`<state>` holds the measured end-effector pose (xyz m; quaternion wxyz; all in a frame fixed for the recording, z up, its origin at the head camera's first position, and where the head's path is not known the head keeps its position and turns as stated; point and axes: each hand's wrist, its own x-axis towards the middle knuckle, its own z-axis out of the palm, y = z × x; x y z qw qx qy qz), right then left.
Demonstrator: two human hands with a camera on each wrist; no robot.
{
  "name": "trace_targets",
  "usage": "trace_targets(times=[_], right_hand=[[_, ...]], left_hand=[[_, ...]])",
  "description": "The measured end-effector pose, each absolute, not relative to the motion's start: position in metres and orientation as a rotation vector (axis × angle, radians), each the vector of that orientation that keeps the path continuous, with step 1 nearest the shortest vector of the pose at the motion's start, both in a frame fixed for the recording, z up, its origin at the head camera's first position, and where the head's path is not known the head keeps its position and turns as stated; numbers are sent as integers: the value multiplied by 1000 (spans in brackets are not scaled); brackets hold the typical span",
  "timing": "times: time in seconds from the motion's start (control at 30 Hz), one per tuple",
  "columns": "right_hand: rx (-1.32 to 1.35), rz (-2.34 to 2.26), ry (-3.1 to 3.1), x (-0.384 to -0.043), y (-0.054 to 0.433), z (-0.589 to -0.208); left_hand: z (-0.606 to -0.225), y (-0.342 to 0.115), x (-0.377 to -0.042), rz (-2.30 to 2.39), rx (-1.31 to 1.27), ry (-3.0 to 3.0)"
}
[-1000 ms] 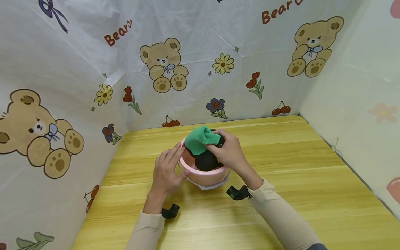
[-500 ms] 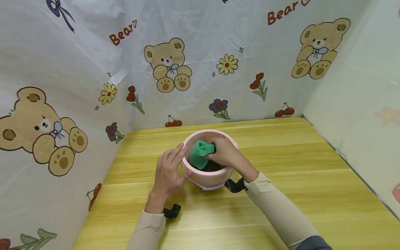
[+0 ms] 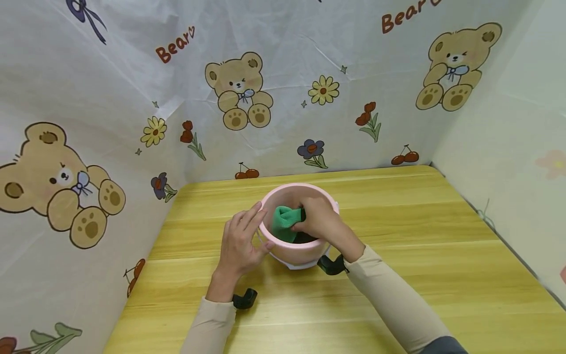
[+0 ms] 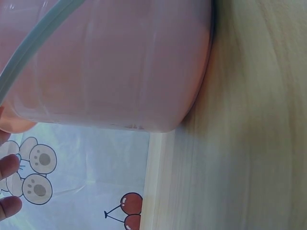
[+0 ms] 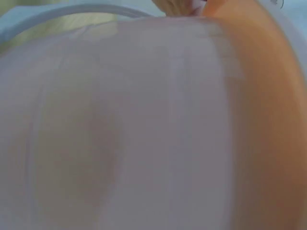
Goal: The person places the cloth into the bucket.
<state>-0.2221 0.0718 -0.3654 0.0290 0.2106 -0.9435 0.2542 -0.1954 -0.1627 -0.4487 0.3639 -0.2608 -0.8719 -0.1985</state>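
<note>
A pink bucket (image 3: 295, 253) stands upright on the table. My left hand (image 3: 240, 241) rests against its left side, with the fingers fairly straight along the rim and the thumb at the near rim. In the left wrist view a few fingertips (image 4: 8, 166) show beside the bucket wall (image 4: 110, 67). My right hand (image 3: 318, 219) reaches down inside and pinches a soft green cloth (image 3: 283, 222) with a dark edge. Below the cloth lies a black thing (image 3: 305, 238), mostly hidden by hand and cloth. The bucket's wall (image 5: 144, 120) fills most of the right wrist view.
The bucket's pale handle (image 3: 295, 267) hangs down at its front. The wood-grain table (image 3: 398, 216) extends around the bucket. A white sheet (image 3: 283, 98) printed with bears and flowers covers the walls behind and beside it. Each wrist carries a black camera mount (image 3: 332, 265).
My right hand has lowered the green cloth and the black thing from above the rim down into the bucket. My left hand has stayed at the rim.
</note>
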Motion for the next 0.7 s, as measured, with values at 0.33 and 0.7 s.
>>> trace_targets(times=[0.33,0.7], right_hand=[[666,997,-2710,-214,76,-365],[624,971,-2034,-181,111,-347]], left_hand=[[-449,-160,-193,-531,-663,-2229],[-450,-160,-193,-532,-660,-2261]])
